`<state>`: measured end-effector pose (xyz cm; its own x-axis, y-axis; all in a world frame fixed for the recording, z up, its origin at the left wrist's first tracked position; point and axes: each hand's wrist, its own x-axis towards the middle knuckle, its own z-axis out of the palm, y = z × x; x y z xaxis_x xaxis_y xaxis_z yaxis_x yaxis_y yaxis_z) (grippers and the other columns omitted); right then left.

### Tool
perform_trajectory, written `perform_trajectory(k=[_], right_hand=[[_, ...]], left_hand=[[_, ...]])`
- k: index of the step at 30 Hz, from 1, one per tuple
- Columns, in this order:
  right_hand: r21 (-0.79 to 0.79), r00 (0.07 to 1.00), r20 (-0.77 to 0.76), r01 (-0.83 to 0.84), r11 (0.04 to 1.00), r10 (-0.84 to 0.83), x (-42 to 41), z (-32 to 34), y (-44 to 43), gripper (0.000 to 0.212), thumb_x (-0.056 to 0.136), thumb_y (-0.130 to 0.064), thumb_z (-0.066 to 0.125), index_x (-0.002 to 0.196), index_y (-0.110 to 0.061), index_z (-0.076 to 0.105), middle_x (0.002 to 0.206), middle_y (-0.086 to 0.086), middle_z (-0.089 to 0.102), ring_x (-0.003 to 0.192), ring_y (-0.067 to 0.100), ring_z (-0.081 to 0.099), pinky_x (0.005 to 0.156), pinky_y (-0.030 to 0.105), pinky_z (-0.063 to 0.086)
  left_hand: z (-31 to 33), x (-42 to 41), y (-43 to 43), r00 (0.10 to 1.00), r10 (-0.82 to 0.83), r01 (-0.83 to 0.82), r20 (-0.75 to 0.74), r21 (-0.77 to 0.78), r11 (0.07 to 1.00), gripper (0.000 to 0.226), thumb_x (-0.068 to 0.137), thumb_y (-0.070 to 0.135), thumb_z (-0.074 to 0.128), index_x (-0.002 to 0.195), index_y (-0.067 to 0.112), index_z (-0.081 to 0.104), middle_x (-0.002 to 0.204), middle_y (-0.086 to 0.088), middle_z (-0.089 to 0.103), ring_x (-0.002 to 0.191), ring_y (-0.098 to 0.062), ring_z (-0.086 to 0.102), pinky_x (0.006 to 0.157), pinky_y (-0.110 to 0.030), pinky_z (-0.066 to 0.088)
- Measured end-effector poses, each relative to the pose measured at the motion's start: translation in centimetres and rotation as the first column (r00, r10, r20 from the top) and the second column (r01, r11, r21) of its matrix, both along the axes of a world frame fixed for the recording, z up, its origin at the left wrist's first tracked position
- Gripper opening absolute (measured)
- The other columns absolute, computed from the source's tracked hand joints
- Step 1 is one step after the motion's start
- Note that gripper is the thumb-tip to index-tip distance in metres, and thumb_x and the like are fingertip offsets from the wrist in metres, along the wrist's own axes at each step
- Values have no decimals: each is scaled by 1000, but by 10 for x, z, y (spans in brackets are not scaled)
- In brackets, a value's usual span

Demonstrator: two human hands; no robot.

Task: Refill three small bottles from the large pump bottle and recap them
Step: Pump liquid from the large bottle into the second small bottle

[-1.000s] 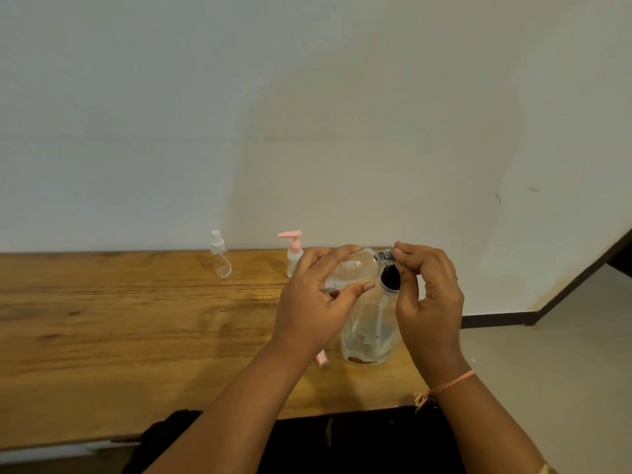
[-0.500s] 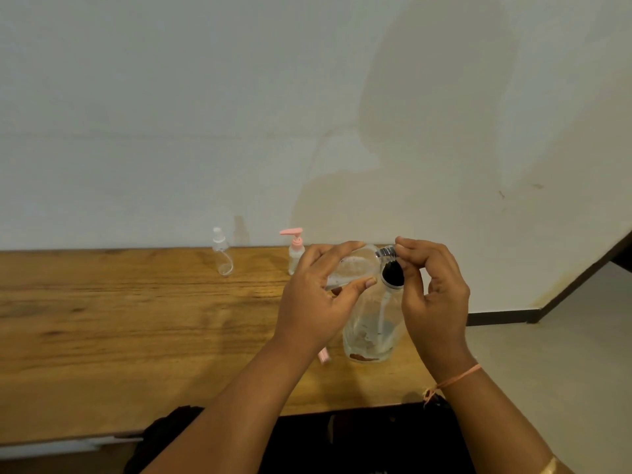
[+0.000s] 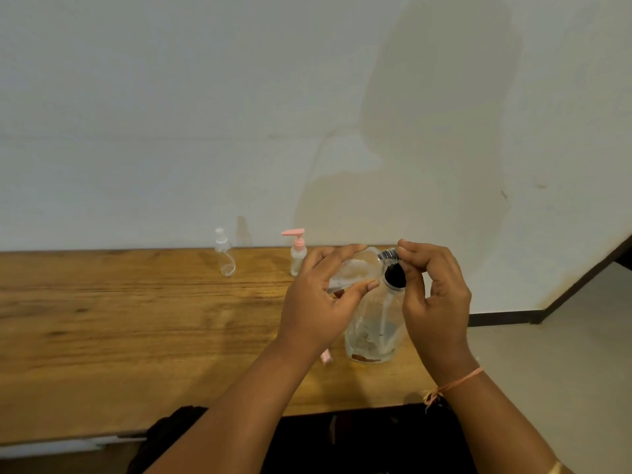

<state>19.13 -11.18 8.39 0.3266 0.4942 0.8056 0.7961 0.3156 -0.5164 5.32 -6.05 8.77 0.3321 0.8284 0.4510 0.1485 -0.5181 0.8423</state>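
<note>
A large clear pump bottle (image 3: 372,333) stands on the wooden table (image 3: 136,319) near its front right corner, its black pump head (image 3: 395,277) on top and a tube running down inside. My left hand (image 3: 318,302) grips a small clear bottle (image 3: 355,268), tilted on its side with its threaded neck (image 3: 388,255) right above the pump head. My right hand (image 3: 434,289) curls its fingers and thumb round the black pump head and touches the small bottle's neck. Two more small bottles stand by the wall: a clear spray bottle (image 3: 224,256) and a pink-pump bottle (image 3: 297,254).
A small pink cap piece (image 3: 326,356) lies on the table just left of the large bottle, partly behind my left wrist. The table ends just right of the large bottle, with pale floor (image 3: 564,336) beyond. A white wall backs the table.
Both hands have stayed on the small bottle and the pump head; my right hand has shifted very slightly. The view has tipped a little.
</note>
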Motion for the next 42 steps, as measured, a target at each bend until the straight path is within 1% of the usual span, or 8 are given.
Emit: perform_trajectory(k=[4,7,12,18,23,28,35,42], right_hand=[[28,999,-49,13,1000,-12,-6,3,-1,20,83,9,55,94,-5,65,100,-2,60,97,12,58,83,33,52],[50,997,-73,21,999,-17,-10,8,-1,20,82,9,54,92,-4,65,99,-1,61,96,13,60,83,34,51],[39,998,-59,39,998,-37,-7,4,0,20,83,9,54,94,-5,64,100,-1,60,97,15,59,85,26,50],[27,999,-38,28,999,-27,-5,-4,4,21,84,7,54,98,-7,63,102,-2,59,99,9,56,85,31,50],[72,997,-74,45,996,-39,-9,3,-1,20,83,7,55,95,-5,65,100,-4,61,101,-6,53,83,40,52],[38,999,-16,28,999,-27,-5,6,-1,18,82,8,56,93,-3,65,100,-2,61,96,10,57,78,44,53],[6,1000,-8,-8,1000,8,0,-1,0,17,86,3,54,96,-5,65,101,-2,60,97,14,58,82,42,53],[76,997,-64,45,996,-40,-10,4,-4,19,84,5,56,96,-5,65,102,-3,60,102,-5,54,85,38,51]], left_hand=[[3,0,-4,1000,-5,5,29,-16,1000,43,76,27,76,115,35,60,109,3,54,104,10,46,72,4,38],[7,-2,-4,999,2,-2,38,22,1000,43,76,27,75,114,37,58,103,5,53,102,6,47,72,3,39],[5,0,-3,1000,-4,4,14,14,1000,43,76,28,75,113,40,58,103,5,53,102,5,47,72,3,38],[2,0,0,1000,-1,1,10,-17,1000,44,76,28,76,114,39,58,110,3,55,104,9,47,72,4,37],[5,0,-3,1000,1,-1,26,30,1000,44,76,28,76,114,40,57,104,4,53,101,10,46,72,4,38],[5,-2,-1,1000,14,-14,3,67,998,42,76,32,74,116,37,59,106,2,56,102,15,44,73,6,35],[0,0,0,1000,14,-14,-25,15,1000,44,77,31,75,118,36,60,109,6,53,101,15,46,71,5,37],[4,-1,-3,1000,-2,2,2,61,998,43,77,31,74,116,39,58,105,6,53,101,11,46,73,4,37]])
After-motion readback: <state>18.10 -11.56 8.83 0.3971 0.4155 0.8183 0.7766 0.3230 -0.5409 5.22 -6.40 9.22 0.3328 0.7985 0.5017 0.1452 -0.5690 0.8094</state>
